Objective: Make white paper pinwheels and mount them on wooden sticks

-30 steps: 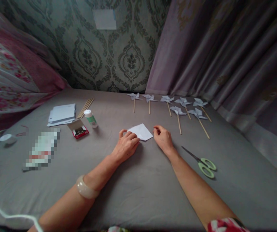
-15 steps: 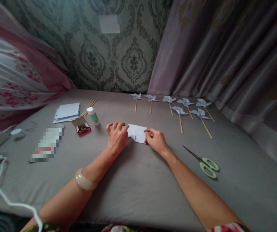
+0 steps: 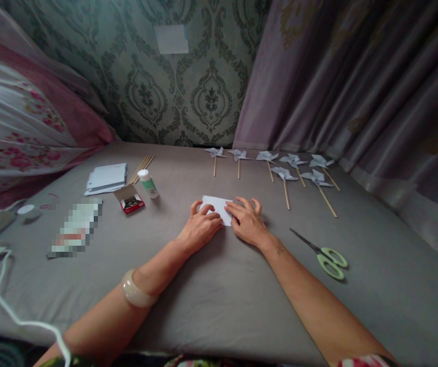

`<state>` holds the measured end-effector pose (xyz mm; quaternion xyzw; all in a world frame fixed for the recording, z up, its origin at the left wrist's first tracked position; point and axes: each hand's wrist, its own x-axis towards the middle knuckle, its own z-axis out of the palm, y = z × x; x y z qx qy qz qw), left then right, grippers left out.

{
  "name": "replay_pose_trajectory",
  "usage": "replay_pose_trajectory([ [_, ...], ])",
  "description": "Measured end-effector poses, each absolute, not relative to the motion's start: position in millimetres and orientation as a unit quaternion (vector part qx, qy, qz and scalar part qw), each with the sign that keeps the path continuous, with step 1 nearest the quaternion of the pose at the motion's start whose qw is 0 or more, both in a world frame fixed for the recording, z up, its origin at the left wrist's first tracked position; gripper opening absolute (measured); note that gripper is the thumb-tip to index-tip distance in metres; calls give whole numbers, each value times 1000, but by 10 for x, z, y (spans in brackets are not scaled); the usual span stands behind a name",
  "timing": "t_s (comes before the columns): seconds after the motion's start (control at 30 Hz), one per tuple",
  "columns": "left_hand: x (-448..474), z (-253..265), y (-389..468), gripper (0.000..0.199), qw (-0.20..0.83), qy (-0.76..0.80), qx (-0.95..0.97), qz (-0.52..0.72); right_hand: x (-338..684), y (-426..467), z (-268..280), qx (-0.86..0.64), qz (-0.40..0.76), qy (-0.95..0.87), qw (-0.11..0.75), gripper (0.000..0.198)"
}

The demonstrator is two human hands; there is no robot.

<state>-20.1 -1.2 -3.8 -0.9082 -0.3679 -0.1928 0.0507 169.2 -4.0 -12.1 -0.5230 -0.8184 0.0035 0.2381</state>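
1. Hands have shifted since the earlier frame: the left hand has come rightward over the white paper; the right hand has gone from a pinch at the paper's right edge to a looser lay. Paper itself roughly where it was.
2. Surface: grey, cloth-covered, running to the wall. Paper lies on it near mid-width, between the two hands.
3. Far right part: seven pinwheels on sticks, well apart from the hands.
4. Right hand: reaches in from the right, fingers spread loosely, not wrapped round anything. Foremost fingertips rest at the paper's right side; outer fingers lifted.
5. Left hand: fingers half-curled over the paper's left and near part. Undersides hidden; cannot tell whether they pinch it or only press.
6. Scissors to the right of the right wrist, blades angled toward the far left, untouched.
7. Paper: lies left of the right fingers, under and just beyond the left ones. Visible part looks slightly longer left to right; covered portion leaves the long axis uncertain. Neither hand nearer: both touch it, the left covering more.
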Motion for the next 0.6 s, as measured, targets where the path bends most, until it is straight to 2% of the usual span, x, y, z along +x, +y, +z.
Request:
replay_pose_trajectory([
  [0.6,-260,-2,28,20,96,-358,-913,-170,1521,-204,-17,-545,-97,-813,181,28],
])
